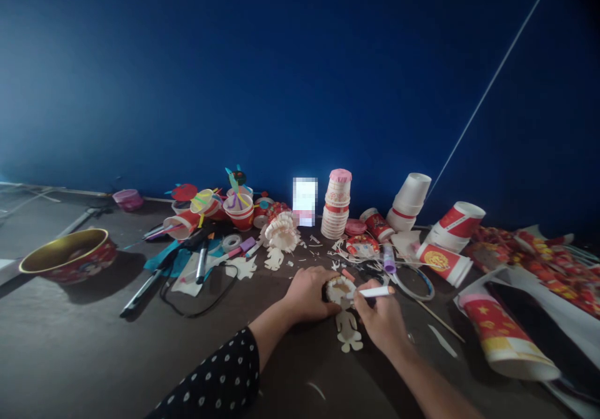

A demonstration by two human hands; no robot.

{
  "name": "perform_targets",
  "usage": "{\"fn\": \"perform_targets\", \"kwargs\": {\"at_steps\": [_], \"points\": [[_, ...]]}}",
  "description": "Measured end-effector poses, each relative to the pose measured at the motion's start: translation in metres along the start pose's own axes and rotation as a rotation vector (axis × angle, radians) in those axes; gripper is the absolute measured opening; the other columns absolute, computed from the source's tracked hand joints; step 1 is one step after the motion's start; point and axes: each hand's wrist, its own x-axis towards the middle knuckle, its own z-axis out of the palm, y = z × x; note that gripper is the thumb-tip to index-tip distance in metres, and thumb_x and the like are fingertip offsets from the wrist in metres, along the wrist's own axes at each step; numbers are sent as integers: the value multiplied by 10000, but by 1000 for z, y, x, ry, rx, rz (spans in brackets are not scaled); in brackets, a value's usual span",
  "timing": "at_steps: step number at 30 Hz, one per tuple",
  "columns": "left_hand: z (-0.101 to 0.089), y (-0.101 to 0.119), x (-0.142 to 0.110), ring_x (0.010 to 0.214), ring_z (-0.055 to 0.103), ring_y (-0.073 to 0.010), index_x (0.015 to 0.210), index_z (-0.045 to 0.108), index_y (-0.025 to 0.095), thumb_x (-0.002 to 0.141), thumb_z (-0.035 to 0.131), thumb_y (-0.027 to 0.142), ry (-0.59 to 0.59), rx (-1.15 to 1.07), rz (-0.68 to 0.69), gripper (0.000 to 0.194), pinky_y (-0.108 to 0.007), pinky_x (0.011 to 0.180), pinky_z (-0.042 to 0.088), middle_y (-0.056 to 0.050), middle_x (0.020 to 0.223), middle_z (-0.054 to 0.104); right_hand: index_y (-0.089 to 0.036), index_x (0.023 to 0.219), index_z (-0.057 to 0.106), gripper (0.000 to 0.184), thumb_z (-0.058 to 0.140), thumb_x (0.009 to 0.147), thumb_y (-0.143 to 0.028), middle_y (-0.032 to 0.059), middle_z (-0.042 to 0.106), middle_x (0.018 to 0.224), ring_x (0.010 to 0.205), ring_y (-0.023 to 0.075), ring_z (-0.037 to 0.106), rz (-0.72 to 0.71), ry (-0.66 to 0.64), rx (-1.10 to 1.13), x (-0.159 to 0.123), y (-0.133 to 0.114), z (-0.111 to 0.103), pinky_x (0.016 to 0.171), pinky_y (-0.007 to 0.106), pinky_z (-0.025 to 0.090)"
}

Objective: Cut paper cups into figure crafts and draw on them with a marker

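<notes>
A pale cut-paper figure (347, 330) lies on the dark tabletop in front of me, its round head ringed by a notched edge and its body pointing toward me. My left hand (310, 295) grips the head's left side, thumb at the lower edge and fingers curled over the top. Between the fingers of my right hand (383, 320) is a white marker pen (375, 292) with an orange end. The pen slants toward the figure's head; its tip is too blurred to make out. Just behind the head lies a small orange-red piece (347, 274).
Behind stand a stack of paper cups (335, 224), another cut-paper figure (280, 234) and decorated cups (240, 212). A gold-rimmed bowl (70, 262) and a box cutter (145, 291) lie left. To the right are a red-and-gold cup (501, 331), a phone (539, 328) and a thin stick (440, 322).
</notes>
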Motion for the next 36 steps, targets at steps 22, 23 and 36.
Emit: {"fn": "perform_targets", "kwargs": {"at_steps": [22, 23, 36], "points": [[1, -1, 1, 909, 538, -216, 1104, 524, 284, 564, 649, 391, 7, -6, 0, 565, -321, 823, 379, -15, 979, 594, -214, 646, 482, 174, 429, 750, -344, 7, 575, 452, 474, 190, 602, 10, 32, -57, 1, 1, -1, 444, 246, 411], [1, -1, 1, 905, 538, -216, 1104, 524, 285, 562, 650, 393, 9, -5, -1, 567, -321, 822, 379, -15, 978, 593, -214, 646, 481, 173, 429, 749, -343, 2, 571, 442, 466, 188, 600, 20, 32, -56, 1, 0, -1, 450, 247, 413], [4, -4, 0, 893, 538, -216, 1098, 524, 287, 553, 649, 408, 27, 6, 20, 572, -311, 804, 383, -15, 971, 589, -207, 687, 477, 184, 425, 765, -364, -10, 581, 484, 399, 153, 573, 77, 10, 62, 0, 2, -2, 437, 232, 429]]}}
